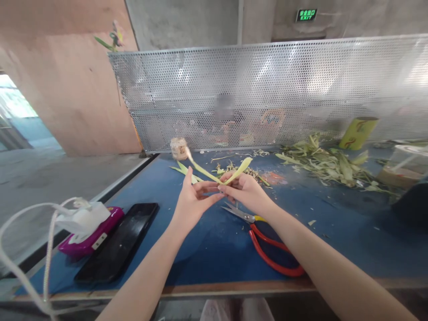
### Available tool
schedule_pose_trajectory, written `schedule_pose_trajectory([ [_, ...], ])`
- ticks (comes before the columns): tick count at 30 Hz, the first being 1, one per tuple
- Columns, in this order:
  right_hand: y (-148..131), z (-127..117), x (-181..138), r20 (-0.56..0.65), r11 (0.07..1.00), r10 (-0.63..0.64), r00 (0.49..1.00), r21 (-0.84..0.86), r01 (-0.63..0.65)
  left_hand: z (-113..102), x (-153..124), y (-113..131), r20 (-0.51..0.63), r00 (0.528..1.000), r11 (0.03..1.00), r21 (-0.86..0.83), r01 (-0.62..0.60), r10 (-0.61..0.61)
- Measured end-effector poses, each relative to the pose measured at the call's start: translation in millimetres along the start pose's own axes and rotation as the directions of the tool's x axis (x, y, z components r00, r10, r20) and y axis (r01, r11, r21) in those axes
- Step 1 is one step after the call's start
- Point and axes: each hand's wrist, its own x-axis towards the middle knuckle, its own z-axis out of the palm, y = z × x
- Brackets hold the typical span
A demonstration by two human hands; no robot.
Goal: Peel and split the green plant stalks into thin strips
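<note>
My left hand (194, 198) and my right hand (242, 189) meet above the table, their fingertips pinching a pale green leaf strip (204, 171) between them. One end of the strip runs up left toward a whitish, roughly round block (179, 149); whether they are joined I cannot tell. The other end flares into a broad leaf tip above my right hand. Just below my right hand lies a pair of scissors (267, 245) with red handles, blades apart and pointing left. Behind my left fingers rest a few green leaf pieces (183, 168).
On the blue tabletop (207, 249) a black phone (118, 243) lies left, beside a purple power strip (88, 236) with a white plug and cable. A leaf heap (331, 165), yellow can (359, 133) and clear container (406, 165) stand right. A perforated metal screen (200, 89) closes the back.
</note>
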Motion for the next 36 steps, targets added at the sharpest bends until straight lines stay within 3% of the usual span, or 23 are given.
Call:
schedule_pose_trajectory([
  [3,0.9,1.5,-0.4,0.004,0.999,-0.025,1.000,-0.046,0.025,-0.6,0.0,-2.9,-0.005,0.999,0.997,0.060,-0.042,0.042],
  [9,-1.2,1.6,0.2,0.002,0.995,-0.060,0.998,-0.086,0.060,-0.9,-0.5,-3.2,0.017,1.000,0.991,0.132,0.009,-0.011],
  [13,-0.5,-1.3,0.3,0.025,0.992,-0.061,0.998,-0.106,0.063,-3.3,-2.0,0.4,0.099,0.989,0.981,0.171,0.091,-0.109],
  [18,3.4,-5.2,2.0,0.048,0.989,-0.059,0.997,-0.131,0.065,-5.7,-4.5,4.6,0.240,0.943,0.959,0.218,0.179,-0.231],
  [25,1.1,-5.7,3.1,0.052,1.000,0.001,0.999,-0.026,0.000,-3.8,-2.5,2.4,0.174,0.974,0.984,0.124,0.127,-0.148],
  [30,-1.4,-2.3,1.4,0.041,0.998,0.037,0.998,-0.042,-0.035,-4.4,-0.8,-0.7,0.066,0.998,0.969,0.248,0.007,-0.024],
  [36,-1.1,2.6,-1.2,0.138,0.998,-0.007,0.990,-0.059,0.015,-3.9,-1.3,-0.3,0.084,0.992,0.949,0.296,-0.111,0.090],
])
